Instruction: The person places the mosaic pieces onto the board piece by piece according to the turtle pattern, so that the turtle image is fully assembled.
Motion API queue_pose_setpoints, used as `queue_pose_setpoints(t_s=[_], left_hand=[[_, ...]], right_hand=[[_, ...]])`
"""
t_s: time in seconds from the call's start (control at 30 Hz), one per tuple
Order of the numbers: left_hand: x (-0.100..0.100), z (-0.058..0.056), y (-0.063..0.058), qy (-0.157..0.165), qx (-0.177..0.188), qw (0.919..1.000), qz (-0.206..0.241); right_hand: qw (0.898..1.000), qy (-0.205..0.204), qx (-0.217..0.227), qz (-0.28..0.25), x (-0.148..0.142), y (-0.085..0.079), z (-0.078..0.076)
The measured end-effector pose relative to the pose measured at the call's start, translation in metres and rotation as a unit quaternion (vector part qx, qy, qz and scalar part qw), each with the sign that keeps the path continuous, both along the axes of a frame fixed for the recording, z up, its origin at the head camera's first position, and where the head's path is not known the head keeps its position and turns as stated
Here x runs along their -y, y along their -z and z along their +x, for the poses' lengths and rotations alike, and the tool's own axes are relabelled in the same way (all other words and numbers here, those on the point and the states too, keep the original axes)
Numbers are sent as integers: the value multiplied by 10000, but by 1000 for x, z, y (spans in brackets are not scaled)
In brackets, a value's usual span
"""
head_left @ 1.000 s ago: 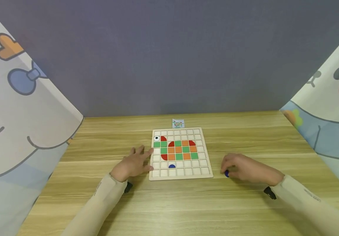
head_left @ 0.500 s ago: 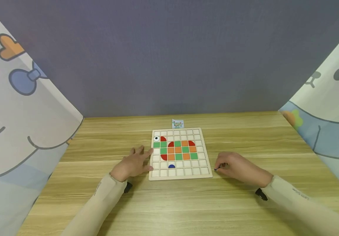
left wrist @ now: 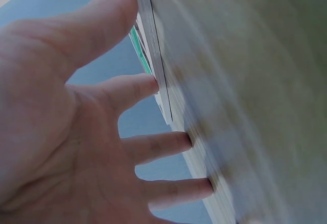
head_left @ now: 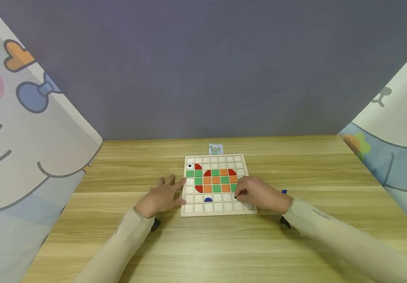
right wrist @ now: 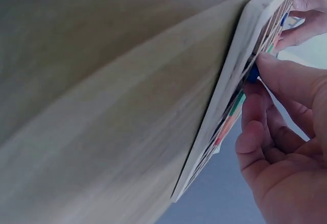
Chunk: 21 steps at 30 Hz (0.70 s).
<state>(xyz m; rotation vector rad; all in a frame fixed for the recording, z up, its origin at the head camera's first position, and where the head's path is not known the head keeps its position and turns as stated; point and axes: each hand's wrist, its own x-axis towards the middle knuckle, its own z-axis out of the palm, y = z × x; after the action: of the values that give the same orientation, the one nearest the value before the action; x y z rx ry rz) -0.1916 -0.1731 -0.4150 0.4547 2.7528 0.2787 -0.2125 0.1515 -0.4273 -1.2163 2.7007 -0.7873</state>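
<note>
A square wooden grid board (head_left: 221, 207) lies on the table, holding green, orange and red tiles, a round eye tile (head_left: 190, 166) and a blue half-round tile (head_left: 208, 199). My left hand (head_left: 162, 197) is spread flat at the board's left side, thumb and index fingertip on its edge. In the left wrist view its fingers (left wrist: 127, 92) are straight. Over the board's lower right, my right hand (head_left: 260, 193) pinches a small blue tile (right wrist: 253, 73) between thumb and fingertips, right at the grid; the fingers hide most of it.
A small picture card (head_left: 215, 149) lies behind the board, near the grey back panel (head_left: 221, 78). Another blue piece (head_left: 284, 192) shows beside the right wrist on the wooden table (head_left: 203, 243). Cartoon-printed cloths (head_left: 47, 141) hang at both sides.
My right hand has carried the blue tile left from the table onto the board's lower right, uncovering another blue piece on the table. My left hand stays at the board's edge.
</note>
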Motion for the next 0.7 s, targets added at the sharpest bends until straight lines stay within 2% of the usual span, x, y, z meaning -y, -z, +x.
queue_pose_setpoints(t_s=[0.43, 0.7], left_hand=[[-2, -1, -1, -13, -43, 10000, -89], [-2, -1, 1, -62, -27, 10000, 6]], right_hand=[[9989, -439, -152, 98, 1, 0, 4], [9996, -275, -110, 39, -9, -4, 6]])
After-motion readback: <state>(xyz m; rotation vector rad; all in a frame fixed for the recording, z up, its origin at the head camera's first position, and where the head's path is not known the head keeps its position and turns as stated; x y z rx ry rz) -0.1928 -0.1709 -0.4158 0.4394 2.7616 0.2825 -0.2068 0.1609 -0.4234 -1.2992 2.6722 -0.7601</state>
